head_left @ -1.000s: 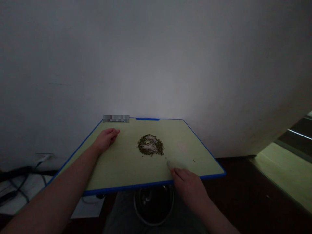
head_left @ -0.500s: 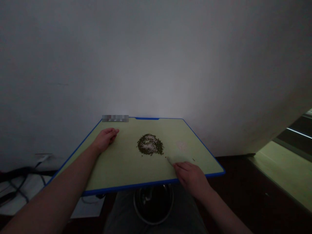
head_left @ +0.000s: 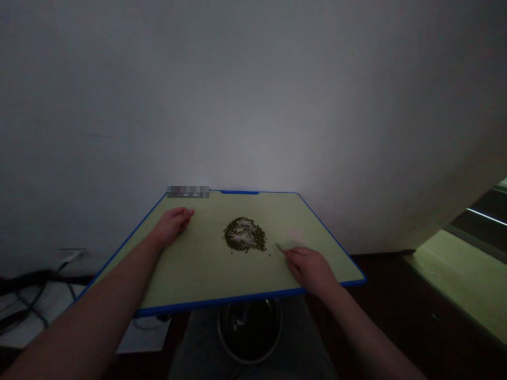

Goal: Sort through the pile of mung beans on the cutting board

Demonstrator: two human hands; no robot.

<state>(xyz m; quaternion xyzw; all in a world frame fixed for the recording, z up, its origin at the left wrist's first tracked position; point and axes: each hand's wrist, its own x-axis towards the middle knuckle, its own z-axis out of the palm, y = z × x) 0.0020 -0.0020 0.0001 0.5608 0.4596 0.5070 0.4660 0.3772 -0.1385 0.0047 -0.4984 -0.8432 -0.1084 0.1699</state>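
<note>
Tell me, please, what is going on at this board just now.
A person seated at a blue-edged board holds a small, thin tool in the right hand, its tip pointing toward a pile of small dark pieces and whitish grains. The left hand lies loosely curled on the other side of the pile. A fainter pale patch lies beyond the right hand, and a round bowl shows below the near edge.
</note>
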